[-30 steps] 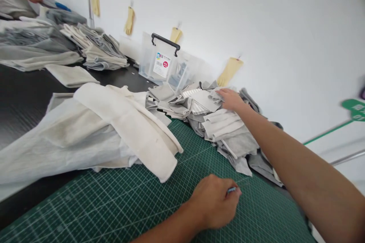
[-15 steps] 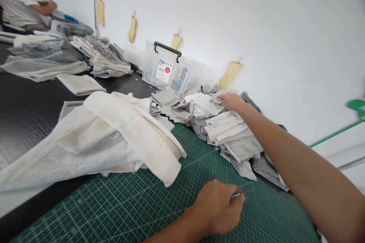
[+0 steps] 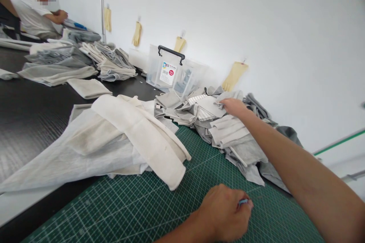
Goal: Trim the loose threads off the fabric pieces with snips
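My left hand (image 3: pixel 226 212) is closed over the green cutting mat (image 3: pixel 196 171), gripping a small light-blue item (image 3: pixel 243 201) that is mostly hidden by the fingers. Farther back, my right hand (image 3: pixel 233 106) pinches a piece of grey fabric (image 3: pixel 211 105) on top of a heap of grey and white cloth. Folded light fabric (image 3: pixel 243 146) lies in the heap just in front of the right forearm. To the left, long cream cloth (image 3: pixel 142 133) lies loosely over white fabric, its end resting on the mat.
A clear lidded box (image 3: pixel 168 70) with a black handle stands behind the heap. Stacks of folded cloth (image 3: pixel 57 64) lie on the black table (image 3: pixel 34 110). Yellow gloves (image 3: pixel 235 76) hang on the wall. A person in a white shirt (image 3: pixel 31 11) is at the far left.
The view has shifted slightly, so most things appear farther right and a little lower. My right hand stays at the heap, still pinching fabric; my left hand stays closed over the mat.
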A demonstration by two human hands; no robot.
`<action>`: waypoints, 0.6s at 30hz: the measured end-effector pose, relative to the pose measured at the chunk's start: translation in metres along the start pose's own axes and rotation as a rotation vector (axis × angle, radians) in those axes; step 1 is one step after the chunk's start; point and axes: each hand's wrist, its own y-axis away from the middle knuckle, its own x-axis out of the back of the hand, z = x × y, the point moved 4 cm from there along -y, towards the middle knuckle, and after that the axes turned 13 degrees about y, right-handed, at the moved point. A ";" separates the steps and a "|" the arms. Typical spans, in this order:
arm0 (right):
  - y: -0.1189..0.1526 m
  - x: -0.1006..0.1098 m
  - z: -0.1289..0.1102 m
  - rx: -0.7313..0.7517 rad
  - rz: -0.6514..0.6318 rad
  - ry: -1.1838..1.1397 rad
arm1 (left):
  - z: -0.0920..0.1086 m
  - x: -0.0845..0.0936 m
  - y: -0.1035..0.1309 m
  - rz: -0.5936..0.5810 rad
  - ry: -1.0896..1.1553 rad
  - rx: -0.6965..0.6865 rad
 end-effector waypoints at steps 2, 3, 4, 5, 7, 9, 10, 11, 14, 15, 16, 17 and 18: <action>0.005 0.003 -0.001 -0.084 0.044 -0.009 | 0.001 0.000 0.000 0.008 0.000 -0.014; 0.007 0.007 0.001 -0.135 0.069 -0.014 | 0.001 0.000 0.000 0.009 0.007 -0.018; 0.009 0.013 0.006 -0.185 0.093 -0.017 | 0.001 0.000 0.000 0.010 0.017 -0.018; 0.010 0.021 0.013 -0.237 0.116 -0.015 | 0.001 0.000 -0.001 0.010 0.026 -0.017; 0.015 0.046 0.032 -0.329 0.197 -0.020 | 0.001 0.000 -0.001 0.014 0.035 -0.016; 0.024 0.084 0.056 -0.378 0.324 -0.042 | 0.000 0.000 -0.001 0.018 0.039 -0.023; 0.032 0.107 0.067 -0.382 0.391 -0.053 | 0.000 -0.001 -0.001 0.020 0.044 -0.024; 0.042 0.131 0.077 -0.377 0.453 -0.062 | -0.001 -0.001 -0.001 0.021 0.051 -0.023; 0.087 0.203 0.102 -0.385 0.595 -0.071 | -0.004 -0.003 -0.002 0.044 0.097 -0.037; 0.107 0.226 0.110 -0.404 0.636 -0.085 | -0.005 -0.003 -0.002 0.058 0.119 -0.053; 0.130 0.248 0.116 -0.426 0.667 -0.105 | -0.004 -0.003 -0.003 0.068 0.136 -0.066; 0.154 0.269 0.121 -0.441 0.675 -0.132 | -0.004 -0.003 -0.004 0.074 0.151 -0.079; 0.181 0.288 0.124 -0.446 0.668 -0.171 | -0.003 -0.002 -0.005 0.081 0.166 -0.090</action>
